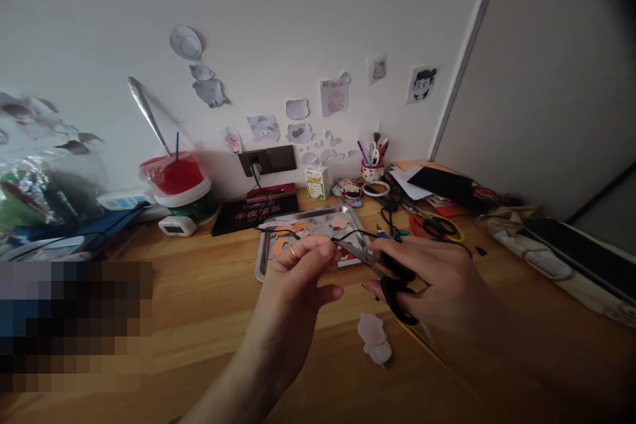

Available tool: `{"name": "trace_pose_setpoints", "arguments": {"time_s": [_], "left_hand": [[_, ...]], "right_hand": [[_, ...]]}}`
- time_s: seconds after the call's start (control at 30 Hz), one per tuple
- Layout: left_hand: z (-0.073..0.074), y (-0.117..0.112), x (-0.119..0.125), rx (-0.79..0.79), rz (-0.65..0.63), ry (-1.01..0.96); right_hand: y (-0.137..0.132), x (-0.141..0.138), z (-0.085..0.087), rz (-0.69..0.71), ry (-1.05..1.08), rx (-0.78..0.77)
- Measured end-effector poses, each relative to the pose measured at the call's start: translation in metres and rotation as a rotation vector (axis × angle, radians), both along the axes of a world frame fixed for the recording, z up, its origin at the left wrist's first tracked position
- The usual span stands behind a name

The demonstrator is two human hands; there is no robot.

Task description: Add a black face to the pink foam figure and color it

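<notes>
scissors [376, 267] are gripped by the right hand [442, 275], blades slanted leftward toward a dark strand [358, 231] pinched in the left hand [302, 278].

PLACE: home craft corner, apparently | wooden desk [209, 305] | cartoon cutouts [209, 89] on wall [298, 13] | pen cup [372, 171]

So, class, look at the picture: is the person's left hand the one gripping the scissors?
No, the right hand grips the scissors by the handles, while the left hand is at their tips.
</notes>
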State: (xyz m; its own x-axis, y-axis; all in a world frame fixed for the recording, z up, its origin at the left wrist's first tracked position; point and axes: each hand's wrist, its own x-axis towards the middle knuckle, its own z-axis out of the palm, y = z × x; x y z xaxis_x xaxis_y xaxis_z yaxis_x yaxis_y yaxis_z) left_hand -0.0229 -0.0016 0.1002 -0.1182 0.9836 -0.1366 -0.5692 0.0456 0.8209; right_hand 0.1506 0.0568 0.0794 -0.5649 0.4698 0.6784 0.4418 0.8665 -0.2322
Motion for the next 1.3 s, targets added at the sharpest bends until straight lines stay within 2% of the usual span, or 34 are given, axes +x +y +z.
{"name": "trace_pose_setpoints", "arguments": {"time_s": [0.2,0.83,1.3], "left_hand": [[-0.0017,0.0001,0.0016,0.022,-0.043,-0.014],[-0.0039,0.0009,0.0002,0.028,-0.052,-0.08],[-0.0052,0.0017,0.0014,0.02,-0.041,-0.073]], "right_hand": [[0.0005,0.0002,-0.0003,0.001,0.003,-0.033],[0.0019,-0.0008,0.0003,-0.017,-0.019,0.059],[0.0011,0.0017,-0.0025,-0.039,-0.048,0.06]]}}
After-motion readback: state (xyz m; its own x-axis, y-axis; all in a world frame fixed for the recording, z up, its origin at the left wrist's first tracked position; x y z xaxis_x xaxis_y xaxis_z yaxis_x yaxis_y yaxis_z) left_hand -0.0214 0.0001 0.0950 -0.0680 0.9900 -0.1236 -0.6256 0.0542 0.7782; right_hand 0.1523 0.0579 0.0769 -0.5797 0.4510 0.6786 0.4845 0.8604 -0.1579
